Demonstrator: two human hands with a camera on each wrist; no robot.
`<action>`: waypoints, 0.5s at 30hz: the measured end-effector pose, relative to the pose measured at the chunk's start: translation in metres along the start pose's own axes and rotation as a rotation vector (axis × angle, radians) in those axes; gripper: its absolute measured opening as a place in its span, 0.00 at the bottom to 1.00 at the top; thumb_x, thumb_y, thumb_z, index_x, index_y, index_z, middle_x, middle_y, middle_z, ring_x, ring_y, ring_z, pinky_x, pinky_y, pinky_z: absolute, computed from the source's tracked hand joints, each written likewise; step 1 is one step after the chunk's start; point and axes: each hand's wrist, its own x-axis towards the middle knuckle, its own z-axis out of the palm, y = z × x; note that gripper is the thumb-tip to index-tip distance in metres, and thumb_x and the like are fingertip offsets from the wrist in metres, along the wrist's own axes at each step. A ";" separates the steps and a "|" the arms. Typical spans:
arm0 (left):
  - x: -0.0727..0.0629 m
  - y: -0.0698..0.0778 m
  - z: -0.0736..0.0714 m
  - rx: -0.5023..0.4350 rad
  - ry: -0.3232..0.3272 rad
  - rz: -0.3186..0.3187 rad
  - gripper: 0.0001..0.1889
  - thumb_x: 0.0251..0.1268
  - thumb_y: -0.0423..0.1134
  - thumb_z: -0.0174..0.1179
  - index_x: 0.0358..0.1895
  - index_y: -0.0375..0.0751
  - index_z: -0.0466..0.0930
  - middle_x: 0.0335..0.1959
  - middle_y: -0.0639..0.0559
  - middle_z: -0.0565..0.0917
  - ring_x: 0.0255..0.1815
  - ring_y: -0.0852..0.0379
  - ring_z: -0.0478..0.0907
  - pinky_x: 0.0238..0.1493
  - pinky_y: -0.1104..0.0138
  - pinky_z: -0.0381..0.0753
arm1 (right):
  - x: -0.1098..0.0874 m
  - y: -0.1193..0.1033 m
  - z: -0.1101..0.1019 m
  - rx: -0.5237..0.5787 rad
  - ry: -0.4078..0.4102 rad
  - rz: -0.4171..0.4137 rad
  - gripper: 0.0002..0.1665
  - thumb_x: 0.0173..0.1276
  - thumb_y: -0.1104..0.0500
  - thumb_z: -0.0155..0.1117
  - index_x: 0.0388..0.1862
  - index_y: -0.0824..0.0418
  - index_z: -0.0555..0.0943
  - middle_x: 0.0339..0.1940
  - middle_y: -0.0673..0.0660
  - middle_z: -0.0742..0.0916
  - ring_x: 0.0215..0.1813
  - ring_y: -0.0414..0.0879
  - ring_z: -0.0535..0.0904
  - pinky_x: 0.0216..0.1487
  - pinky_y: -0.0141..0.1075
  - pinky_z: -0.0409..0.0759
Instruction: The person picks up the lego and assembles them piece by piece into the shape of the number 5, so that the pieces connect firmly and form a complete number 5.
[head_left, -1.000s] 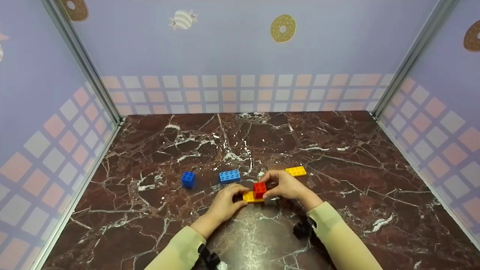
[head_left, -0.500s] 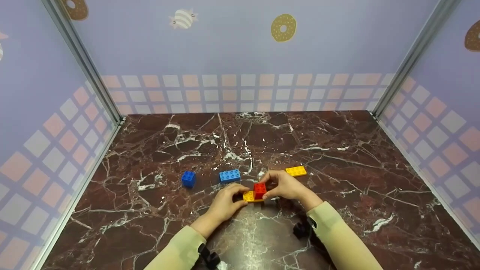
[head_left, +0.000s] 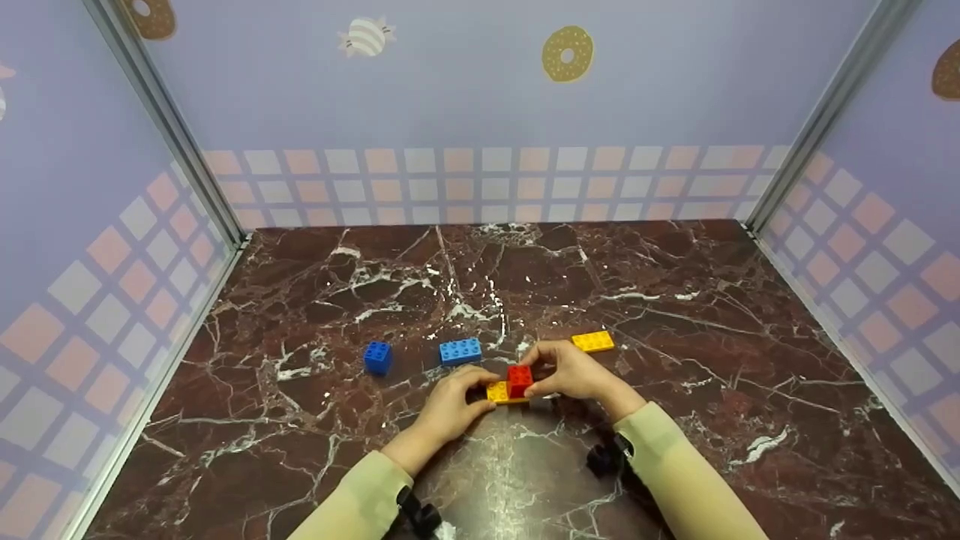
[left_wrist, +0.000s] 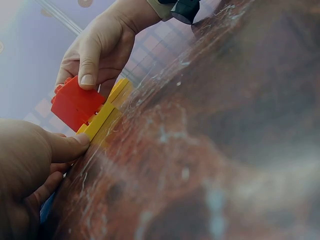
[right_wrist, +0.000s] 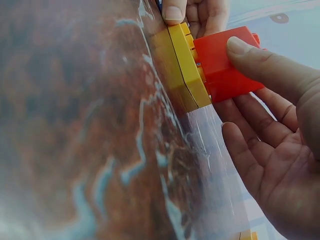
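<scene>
- Now, here we are at the join: the four-stud red brick (head_left: 517, 379) sits over the right half of the low yellow studded plate (head_left: 498, 392) on the marbled tabletop (head_left: 330, 420).
- In from nine o'clock, the left hand (head_left: 446, 405) pinches the plate's free end, a narrow, steadying hold.
- Over at three, the right hand (head_left: 574, 373) has the red brick between thumb and fingers.
- Studs peek through a gap between the two, so this looks like the seating step, not yet finished.
- What's called for, I'd say: line it up, then press straight down while the left holds firm.
- Waiting around the red brick: light-blue eight-stud brick (head_left: 460, 351) at ten, dark-blue four-stud brick (head_left: 377, 358) just past nine, second yellow plate (head_left: 592, 341) at two.
</scene>
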 end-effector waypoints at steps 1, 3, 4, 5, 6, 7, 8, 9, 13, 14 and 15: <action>0.000 0.000 0.000 -0.001 -0.001 -0.001 0.20 0.58 0.34 0.73 0.56 0.39 0.85 0.55 0.44 0.87 0.62 0.43 0.81 0.70 0.46 0.77 | 0.000 0.000 0.000 -0.003 0.002 0.002 0.20 0.55 0.68 0.80 0.46 0.68 0.83 0.47 0.65 0.89 0.48 0.49 0.88 0.57 0.47 0.88; 0.000 0.000 0.000 -0.001 -0.004 -0.002 0.20 0.58 0.34 0.73 0.56 0.39 0.85 0.55 0.45 0.87 0.62 0.43 0.82 0.70 0.46 0.77 | 0.000 0.000 0.000 -0.009 0.004 -0.002 0.20 0.55 0.68 0.80 0.46 0.68 0.83 0.47 0.65 0.89 0.48 0.49 0.88 0.57 0.48 0.88; 0.000 0.000 0.000 -0.003 -0.005 -0.003 0.20 0.59 0.34 0.73 0.56 0.39 0.85 0.55 0.45 0.87 0.62 0.43 0.82 0.70 0.46 0.77 | 0.000 0.000 -0.001 -0.014 0.005 -0.003 0.20 0.55 0.68 0.80 0.45 0.68 0.83 0.47 0.65 0.89 0.48 0.48 0.87 0.57 0.48 0.88; 0.001 0.000 0.000 -0.004 -0.006 -0.002 0.20 0.59 0.34 0.73 0.56 0.39 0.85 0.55 0.45 0.87 0.62 0.43 0.82 0.70 0.46 0.77 | -0.001 0.000 -0.001 -0.019 0.006 -0.005 0.20 0.55 0.67 0.81 0.45 0.68 0.83 0.47 0.65 0.89 0.48 0.47 0.87 0.57 0.47 0.88; 0.001 0.000 0.000 -0.005 -0.006 -0.001 0.20 0.59 0.34 0.73 0.56 0.39 0.85 0.55 0.45 0.87 0.62 0.43 0.82 0.70 0.46 0.77 | -0.001 0.000 -0.001 -0.022 0.007 -0.005 0.20 0.55 0.67 0.81 0.45 0.67 0.83 0.47 0.64 0.89 0.47 0.46 0.87 0.57 0.48 0.88; 0.001 0.000 0.000 -0.004 -0.006 0.000 0.20 0.59 0.34 0.73 0.56 0.39 0.85 0.54 0.45 0.87 0.61 0.44 0.82 0.69 0.46 0.77 | -0.001 0.000 -0.001 -0.028 0.008 -0.008 0.19 0.55 0.67 0.81 0.45 0.67 0.83 0.47 0.64 0.89 0.47 0.46 0.87 0.57 0.48 0.88; 0.001 0.000 0.000 -0.004 -0.007 0.001 0.20 0.59 0.34 0.73 0.56 0.38 0.85 0.54 0.45 0.87 0.61 0.44 0.82 0.69 0.47 0.78 | -0.001 0.000 -0.001 -0.033 0.010 -0.012 0.20 0.55 0.67 0.81 0.45 0.67 0.84 0.47 0.64 0.89 0.47 0.45 0.87 0.57 0.47 0.88; 0.001 0.000 0.000 -0.003 -0.006 0.002 0.20 0.59 0.34 0.73 0.56 0.38 0.85 0.54 0.45 0.87 0.61 0.44 0.82 0.69 0.47 0.78 | -0.001 -0.001 -0.001 -0.038 0.013 -0.013 0.20 0.55 0.66 0.81 0.45 0.67 0.84 0.46 0.64 0.90 0.46 0.44 0.86 0.56 0.45 0.88; 0.001 0.000 0.001 0.002 -0.004 -0.003 0.19 0.59 0.34 0.73 0.55 0.38 0.86 0.53 0.46 0.88 0.60 0.45 0.83 0.68 0.49 0.79 | 0.000 0.000 -0.001 -0.046 0.018 -0.014 0.20 0.53 0.66 0.82 0.45 0.66 0.85 0.45 0.62 0.90 0.45 0.41 0.86 0.54 0.38 0.88; 0.002 0.000 0.001 0.000 -0.005 -0.005 0.19 0.59 0.34 0.73 0.55 0.38 0.86 0.53 0.46 0.88 0.59 0.45 0.83 0.68 0.49 0.79 | 0.000 0.000 0.000 -0.046 0.017 -0.014 0.20 0.53 0.66 0.82 0.45 0.66 0.85 0.45 0.61 0.90 0.45 0.41 0.86 0.53 0.37 0.88; 0.001 0.000 0.001 -0.001 -0.005 -0.009 0.19 0.59 0.34 0.73 0.55 0.38 0.86 0.53 0.46 0.88 0.59 0.45 0.83 0.68 0.49 0.79 | 0.000 0.000 0.000 -0.046 0.016 -0.011 0.20 0.53 0.66 0.82 0.45 0.65 0.85 0.44 0.61 0.90 0.45 0.41 0.86 0.53 0.36 0.88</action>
